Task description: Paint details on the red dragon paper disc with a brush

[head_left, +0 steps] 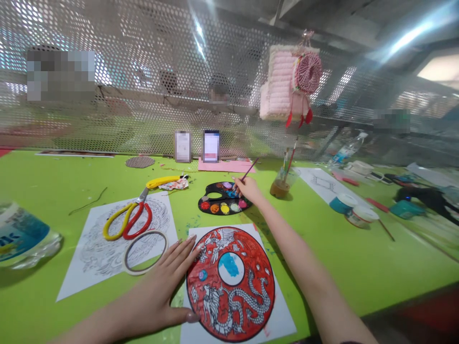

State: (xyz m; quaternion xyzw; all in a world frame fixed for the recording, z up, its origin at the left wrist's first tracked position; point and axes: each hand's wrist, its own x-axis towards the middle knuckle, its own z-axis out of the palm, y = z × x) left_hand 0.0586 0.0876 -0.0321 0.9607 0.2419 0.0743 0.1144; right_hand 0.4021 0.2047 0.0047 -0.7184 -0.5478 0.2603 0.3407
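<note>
My left hand [161,286] lies flat with its fingers spread, pressing on the left edge of a painted sheet [279,325]. On that sheet is a round red picture [251,258] of a dragon and a bird, with a patch of blue paint in its white centre circle. Pinched in my right hand [248,189] is a thin paintbrush [250,170]. Its tip is down at the blue paint on a black palette [210,188], which also holds red, orange, yellow, white and pink. My fingers partly hide the brush tip.
Left are scissors [137,220], a tape roll [125,258], a line drawing [77,272], a yellow-handled cutter [163,181] and a bottle [21,239]. A cup of murky water [279,189] holds brushes. Paint jars [360,216] stand right; two phones [182,146] lean behind.
</note>
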